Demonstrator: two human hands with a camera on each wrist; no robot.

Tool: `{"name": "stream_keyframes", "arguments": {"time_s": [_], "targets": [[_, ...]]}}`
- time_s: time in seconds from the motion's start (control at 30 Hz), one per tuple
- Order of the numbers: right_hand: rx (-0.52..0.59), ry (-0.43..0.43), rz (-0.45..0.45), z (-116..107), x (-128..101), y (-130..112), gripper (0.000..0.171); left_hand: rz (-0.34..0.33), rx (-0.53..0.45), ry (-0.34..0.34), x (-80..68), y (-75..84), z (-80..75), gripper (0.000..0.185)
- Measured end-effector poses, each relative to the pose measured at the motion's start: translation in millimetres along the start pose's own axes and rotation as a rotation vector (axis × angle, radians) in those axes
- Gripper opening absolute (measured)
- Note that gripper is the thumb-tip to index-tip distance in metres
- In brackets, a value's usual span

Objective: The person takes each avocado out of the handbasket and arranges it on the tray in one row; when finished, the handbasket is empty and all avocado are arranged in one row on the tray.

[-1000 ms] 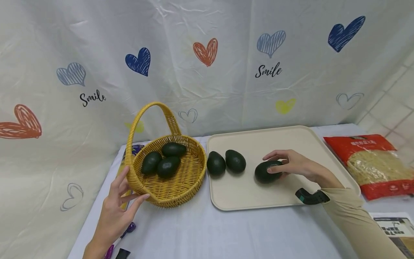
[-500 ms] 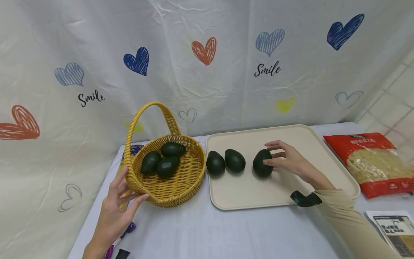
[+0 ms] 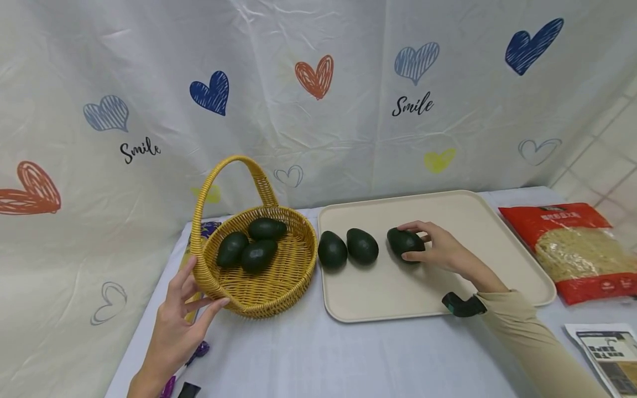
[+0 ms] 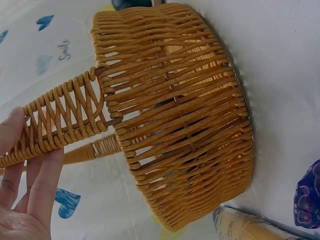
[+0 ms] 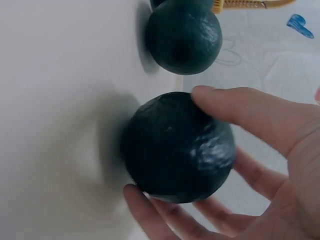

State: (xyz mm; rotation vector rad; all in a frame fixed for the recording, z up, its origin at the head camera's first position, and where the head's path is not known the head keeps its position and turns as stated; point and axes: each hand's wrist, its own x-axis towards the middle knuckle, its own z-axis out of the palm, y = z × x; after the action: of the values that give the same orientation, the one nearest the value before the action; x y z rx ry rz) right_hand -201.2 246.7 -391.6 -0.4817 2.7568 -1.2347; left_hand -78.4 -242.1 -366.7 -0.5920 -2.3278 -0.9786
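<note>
My left hand (image 3: 171,326) grips the lower handle of a yellow wicker basket (image 3: 293,282); in the left wrist view the thumb and fingers (image 4: 42,187) lie on opposite sides of the handle (image 4: 60,115). Inside the basket sit three dark green avocados (image 3: 259,255). Over the beige tray (image 3: 388,298), my right hand (image 3: 440,249) holds another avocado (image 3: 404,243) between thumb and fingers. The right wrist view shows this avocado (image 5: 175,150) close over the pale surface, with a shadow beside it. Two more avocados (image 3: 362,246) rest at the tray's left side, next to the basket.
A red bag of pale dry food (image 3: 572,251) lies right of the tray, with a printed sheet (image 3: 604,348) nearer me. Behind the basket's left side is a yellow-and-blue packet (image 3: 209,228). A purple item (image 3: 201,349) lies near my left wrist. A heart-print curtain (image 3: 348,138) hangs behind.
My right hand has shifted left and slightly back with its avocado, which turned upright and then tilted again. The left hand and basket have stayed put.
</note>
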Motion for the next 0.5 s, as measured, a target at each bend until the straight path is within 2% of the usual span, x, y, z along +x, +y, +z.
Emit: {"name": "stream_keyframes", "arguments": {"time_s": [0.13, 0.3, 0.5], "targets": [[-0.023, -0.001, 0.036, -2, 1, -3, 0.066, 0.005, 0.008, 0.009, 0.8, 0.0, 0.1, 0.122], [0.0, 0.002, 0.097, 2, 4, -7, 0.069, 0.008, 0.008, 0.015, 0.6, -0.2, -0.1, 0.124], [0.037, 0.009, 0.108, 9, 8, -11, 0.069, 0.018, -0.017, 0.01, -0.2, -2.3, -0.2, 0.117]]}}
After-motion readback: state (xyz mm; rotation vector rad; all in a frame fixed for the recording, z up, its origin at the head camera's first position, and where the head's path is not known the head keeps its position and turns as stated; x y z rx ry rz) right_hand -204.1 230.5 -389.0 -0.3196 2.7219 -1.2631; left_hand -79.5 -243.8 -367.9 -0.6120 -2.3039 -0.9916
